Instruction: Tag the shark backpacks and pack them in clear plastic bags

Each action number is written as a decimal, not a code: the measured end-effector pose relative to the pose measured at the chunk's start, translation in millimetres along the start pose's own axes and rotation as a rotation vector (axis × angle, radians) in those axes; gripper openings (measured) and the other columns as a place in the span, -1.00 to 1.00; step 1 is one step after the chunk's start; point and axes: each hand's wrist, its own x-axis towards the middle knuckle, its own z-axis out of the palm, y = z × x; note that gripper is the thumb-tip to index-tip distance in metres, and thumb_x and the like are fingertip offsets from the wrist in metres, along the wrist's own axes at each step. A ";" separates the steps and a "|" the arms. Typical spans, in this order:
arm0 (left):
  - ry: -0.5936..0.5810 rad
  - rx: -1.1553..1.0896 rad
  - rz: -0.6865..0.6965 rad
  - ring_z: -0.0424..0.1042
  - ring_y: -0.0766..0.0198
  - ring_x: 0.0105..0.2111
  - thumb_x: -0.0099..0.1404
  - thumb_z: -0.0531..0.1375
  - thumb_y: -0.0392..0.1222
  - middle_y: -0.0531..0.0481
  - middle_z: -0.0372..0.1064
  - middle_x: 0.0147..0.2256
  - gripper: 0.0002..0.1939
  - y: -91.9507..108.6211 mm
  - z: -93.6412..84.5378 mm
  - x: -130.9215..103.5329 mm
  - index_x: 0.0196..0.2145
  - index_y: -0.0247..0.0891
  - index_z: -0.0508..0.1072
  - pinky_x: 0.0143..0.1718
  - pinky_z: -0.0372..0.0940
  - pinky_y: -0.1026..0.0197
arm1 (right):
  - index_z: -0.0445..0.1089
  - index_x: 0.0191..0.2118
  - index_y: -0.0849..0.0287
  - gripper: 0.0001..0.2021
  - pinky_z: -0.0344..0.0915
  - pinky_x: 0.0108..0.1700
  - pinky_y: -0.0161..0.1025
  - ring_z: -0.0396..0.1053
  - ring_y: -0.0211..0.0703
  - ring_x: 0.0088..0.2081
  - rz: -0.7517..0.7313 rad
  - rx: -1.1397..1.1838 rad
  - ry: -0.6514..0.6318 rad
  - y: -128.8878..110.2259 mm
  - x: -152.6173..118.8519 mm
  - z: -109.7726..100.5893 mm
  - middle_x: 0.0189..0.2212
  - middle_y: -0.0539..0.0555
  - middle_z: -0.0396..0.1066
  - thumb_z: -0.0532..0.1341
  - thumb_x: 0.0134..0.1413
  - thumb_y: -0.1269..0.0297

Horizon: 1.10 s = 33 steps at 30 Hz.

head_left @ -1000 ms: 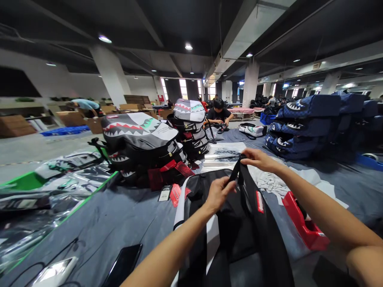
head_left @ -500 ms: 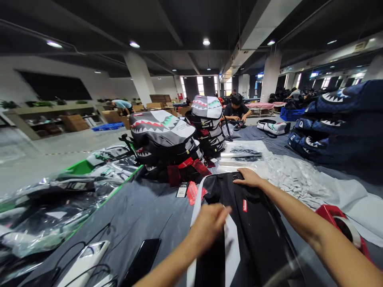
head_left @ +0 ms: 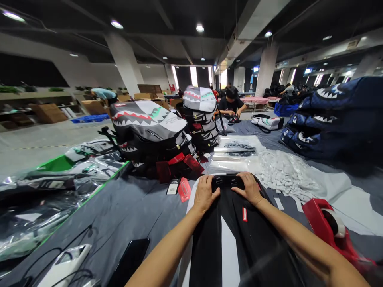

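Observation:
A black bag (head_left: 257,243) with a white panel and a small red label lies before me on the dark cloth. My left hand (head_left: 206,194) grips its far edge on the left, fingers over the rim and thumb on the near side. On the right of the same edge, my right hand (head_left: 249,188) holds the fabric in a similar way. Two dark buckles (head_left: 233,183) show between the hands. A red tag (head_left: 184,189) and a black-and-white tag (head_left: 172,187) lie left of the bag.
Stacked shark-print backpacks (head_left: 149,119) stand beyond, blue ones (head_left: 335,115) at right. A red tape dispenser (head_left: 326,227), white slips (head_left: 287,171), a phone (head_left: 130,261) and a green-edged bin (head_left: 56,163) surround me. A person (head_left: 231,104) works across the table.
My left hand has moved forward from above the bag's middle to its far edge and now holds it. My right hand stays at that edge. The view has shifted slightly.

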 end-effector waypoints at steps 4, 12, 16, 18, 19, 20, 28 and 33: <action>0.004 0.109 0.012 0.31 -0.04 -0.02 0.27 0.21 -0.24 -0.19 0.35 -0.08 -0.67 6.8 0.1 -39.0 0.00 -0.26 0.36 0.08 0.29 -0.09 | 0.32 0.10 0.12 -0.57 0.22 0.23 0.20 0.30 0.22 0.13 0.007 -0.091 -0.112 -22.5 -29.0 -9.8 0.01 0.26 0.39 0.32 0.12 0.20; -0.341 0.221 0.141 0.29 -0.05 -0.10 0.30 0.20 0.12 -0.19 0.38 -0.17 -0.57 -7.7 -0.8 -37.6 -0.08 -0.29 0.45 0.01 0.28 -0.06 | 0.30 0.12 0.15 -0.58 0.26 0.15 0.06 0.27 0.17 0.10 -0.046 -0.064 -0.478 -15.9 -27.6 -24.7 0.05 0.25 0.34 0.27 0.16 0.24; -0.449 0.265 0.011 0.29 -0.11 -0.01 0.28 0.20 0.20 -0.26 0.39 -0.11 -0.49 -28.2 32.8 4.6 -0.09 -0.34 0.46 0.09 0.23 -0.08 | 0.30 0.12 0.32 -0.45 0.24 0.13 0.08 0.29 0.24 0.03 0.067 -0.205 -0.618 -6.3 7.8 13.6 -0.01 0.37 0.36 0.27 0.18 -0.01; -0.490 0.267 -0.063 0.30 -0.14 0.03 0.30 0.20 0.16 -0.33 0.38 -0.03 -0.46 -27.2 41.6 19.9 -0.04 -0.41 0.45 0.11 0.22 -0.09 | 0.27 0.15 0.38 -0.39 0.22 0.13 0.09 0.28 0.26 0.03 0.116 -0.251 -0.622 -3.2 16.5 31.7 0.01 0.42 0.34 0.24 0.20 -0.06; -0.498 0.267 -0.085 0.31 -0.15 0.06 0.31 0.18 0.15 -0.36 0.38 -0.01 -0.45 -22.5 42.6 23.9 -0.01 -0.42 0.44 0.12 0.22 -0.11 | 0.25 0.18 0.39 -0.37 0.20 0.14 0.09 0.27 0.26 0.05 0.127 -0.254 -0.607 -1.6 17.6 38.4 0.04 0.44 0.32 0.21 0.22 -0.06; -0.486 0.264 -0.088 0.29 -0.18 0.10 0.33 0.17 0.15 -0.39 0.37 0.03 -0.44 -15.3 42.2 25.2 0.03 -0.42 0.42 0.14 0.20 -0.14 | 0.22 0.21 0.39 -0.36 0.18 0.16 0.10 0.25 0.26 0.07 0.135 -0.246 -0.585 0.1 16.9 43.6 0.07 0.45 0.30 0.20 0.24 -0.06; -0.671 0.150 -0.184 -0.39 -0.16 0.44 0.41 -0.05 0.29 -0.21 -0.36 0.46 -0.19 34.8 47.8 -8.3 0.43 -0.22 -0.08 0.29 -0.10 -0.40 | 0.25 0.21 0.31 -0.51 0.19 0.22 0.04 0.26 0.13 0.15 0.140 -0.186 -0.475 1.3 11.1 43.0 0.13 0.35 0.30 0.22 0.24 0.19; -0.513 0.120 -0.197 -0.41 -0.06 0.45 0.42 -0.01 0.23 -0.10 -0.41 0.46 -0.24 27.8 54.2 -18.7 0.42 -0.15 -0.04 0.34 -0.14 -0.36 | 0.19 0.27 0.12 -0.47 0.18 0.25 -0.07 0.14 -0.02 0.30 0.059 -0.201 -0.510 15.9 38.8 4.3 0.28 0.23 0.15 0.23 0.19 0.38</action>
